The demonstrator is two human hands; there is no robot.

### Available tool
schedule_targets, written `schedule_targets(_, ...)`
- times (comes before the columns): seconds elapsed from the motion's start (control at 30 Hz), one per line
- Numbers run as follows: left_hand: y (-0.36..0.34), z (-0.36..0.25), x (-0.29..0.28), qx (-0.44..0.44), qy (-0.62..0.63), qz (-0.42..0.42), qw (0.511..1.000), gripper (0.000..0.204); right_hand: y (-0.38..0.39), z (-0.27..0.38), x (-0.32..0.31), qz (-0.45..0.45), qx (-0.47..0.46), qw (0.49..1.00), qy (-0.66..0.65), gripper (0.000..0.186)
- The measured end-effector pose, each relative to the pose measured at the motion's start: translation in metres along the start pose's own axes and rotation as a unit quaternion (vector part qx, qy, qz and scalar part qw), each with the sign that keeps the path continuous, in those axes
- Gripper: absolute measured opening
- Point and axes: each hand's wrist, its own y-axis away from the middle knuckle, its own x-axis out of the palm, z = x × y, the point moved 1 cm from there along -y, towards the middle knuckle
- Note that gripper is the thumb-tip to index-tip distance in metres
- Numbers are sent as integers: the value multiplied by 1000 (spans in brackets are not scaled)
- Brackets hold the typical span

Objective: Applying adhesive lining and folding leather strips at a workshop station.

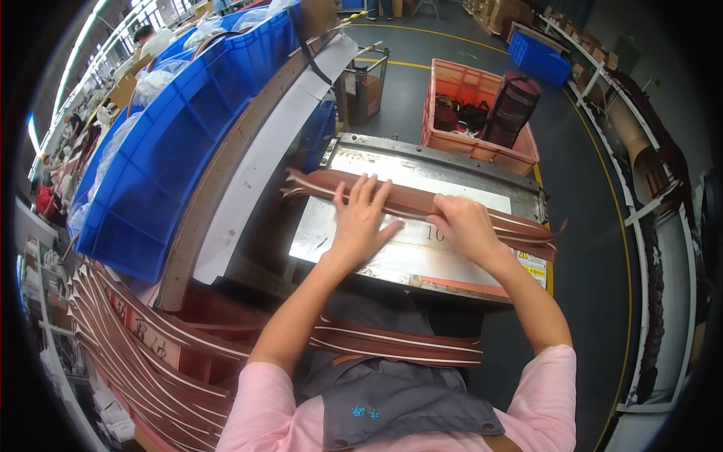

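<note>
A bundle of long brown strips with pale edges (410, 198) lies across a steel machine plate (331, 233). My left hand (361, 226) rests on the left part of this bundle, its fingers spread. My right hand (463, 226) is closed on the bundle farther right, fingertips curled at its near edge. More such strips (399, 343) lie between my body and the plate, and many hang over a red crate (211, 368) at the lower left.
Blue bins with clear bags (151, 173) line the left, beside a long white board (256, 173). An orange crate (444, 139) holding dark items stands beyond the machine. A metal rack (654, 226) runs along the right. Other people (143, 41) are at the far left.
</note>
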Motion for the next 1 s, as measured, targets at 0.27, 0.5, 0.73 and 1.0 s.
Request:
schedule_targets(0.27, -75, 33, -97, 30, -59, -442, 895, 39, 91, 106, -140, -94, 151, 847, -501, 15)
schedule_targets(0.5, -129, -8, 25, 146, 65, -124, 979, 67, 102, 91, -87, 302, 22, 850, -431, 29)
schedule_targets(0.73, -102, -51, 86, 187, 58, 97, 976, 75, 52, -32, -68, 119, 228, 883, -392, 18)
schedule_targets(1.0, -116, -43, 90, 198, 100, 136, 966, 48, -18, -141, 28, -163, 39, 981, -99, 24)
